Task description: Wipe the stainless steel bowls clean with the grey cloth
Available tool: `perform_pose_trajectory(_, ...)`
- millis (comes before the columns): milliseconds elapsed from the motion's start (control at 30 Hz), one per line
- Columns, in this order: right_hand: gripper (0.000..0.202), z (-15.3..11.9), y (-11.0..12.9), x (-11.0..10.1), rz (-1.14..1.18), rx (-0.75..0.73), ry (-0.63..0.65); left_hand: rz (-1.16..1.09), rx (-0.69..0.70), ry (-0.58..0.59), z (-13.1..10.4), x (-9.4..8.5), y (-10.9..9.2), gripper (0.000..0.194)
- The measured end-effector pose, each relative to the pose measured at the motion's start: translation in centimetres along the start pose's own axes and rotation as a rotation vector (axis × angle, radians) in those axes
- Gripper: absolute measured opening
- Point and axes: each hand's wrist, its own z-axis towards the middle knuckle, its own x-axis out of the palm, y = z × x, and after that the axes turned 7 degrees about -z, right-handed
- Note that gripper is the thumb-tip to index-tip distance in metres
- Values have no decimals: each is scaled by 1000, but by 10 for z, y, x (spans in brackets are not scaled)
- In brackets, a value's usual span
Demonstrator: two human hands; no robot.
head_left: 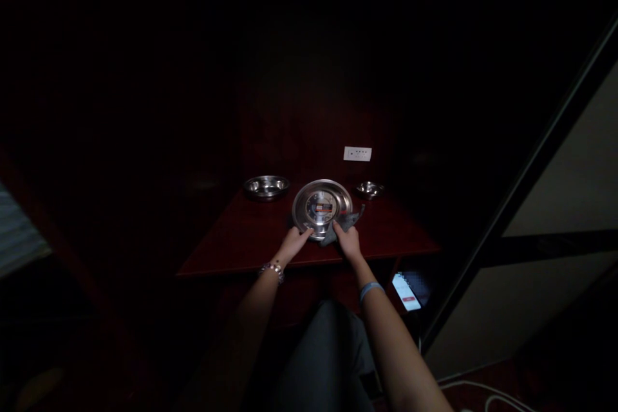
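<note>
A round steel plate (309, 201) with a label at its centre is tilted up toward me above the front of a dark red table (232, 238). My left hand (293, 244) grips its lower left rim, thumb on the upper face. At the lower right rim, my right hand (348, 241) is closed on a grey cloth (330, 235), pressing it against the plate. The fingers under the plate are hidden.
Stacked or thick-rimmed, a steel dish (266, 187) stands at the table's back left. A smaller steel bowl (369, 190) is at the back right, below a white wall socket (357, 154). A lit phone (406, 291) lies lower right; a white cable (492, 391) runs along the floor.
</note>
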Motion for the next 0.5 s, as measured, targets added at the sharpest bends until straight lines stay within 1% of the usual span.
perform_pose_trajectory(133,44,-1,2,0,8,5,-6,4,3,3,-3,0,-7,34)
perform_pose_trajectory(233,41,-2,4,0,3,22,-13,15,6,-4,-3,0,-6,34)
perform_pose_trajectory(400,42,-4,7,-2,-24,32,-10,64,24,-16,3,1,10,34)
perform_pose_trajectory(500,41,-5,10,-3,-24,27,-13,84,44,-3,8,0,19,35)
